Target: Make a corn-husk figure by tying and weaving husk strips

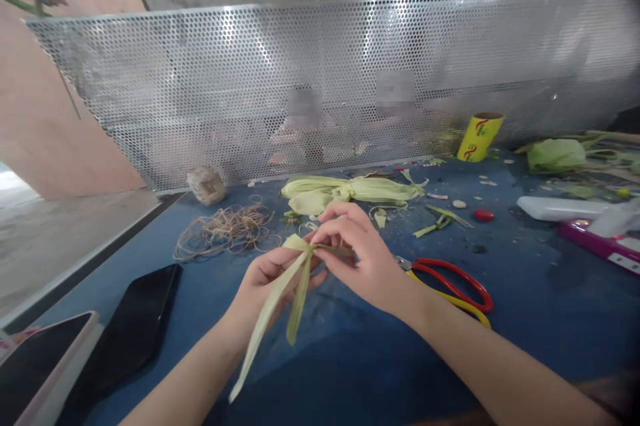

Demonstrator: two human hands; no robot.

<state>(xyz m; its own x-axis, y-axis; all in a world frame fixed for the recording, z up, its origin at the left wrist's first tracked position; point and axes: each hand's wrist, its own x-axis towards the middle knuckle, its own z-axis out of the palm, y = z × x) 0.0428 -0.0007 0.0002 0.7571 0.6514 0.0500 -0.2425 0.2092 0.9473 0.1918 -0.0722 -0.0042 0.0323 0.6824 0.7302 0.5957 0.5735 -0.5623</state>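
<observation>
Strips of pale green corn husk (273, 303) meet in a knot-like bunch between my two hands, with two long tails hanging toward me. My left hand (267, 276) is closed on the husk from the left, its fingers partly hidden behind the strips. From the right, my right hand (357, 253) pinches the husk by the bunched spot with thumb and fingers. Just beyond the hands lies a larger bundle of corn husks (360, 189). Beside my right wrist rest scissors (450, 279) with one red and one yellow handle, their blades partly hidden.
Left of the hands are tangled twine (227, 229), a whitish lump (206, 185) and a black phone (135, 326); another device (43, 366) lies nearer. A yellow cardboard tube (480, 137) and a purple-and-white tool (600, 239) stand or lie right. A perforated metal screen (250, 79) bounds the blue table.
</observation>
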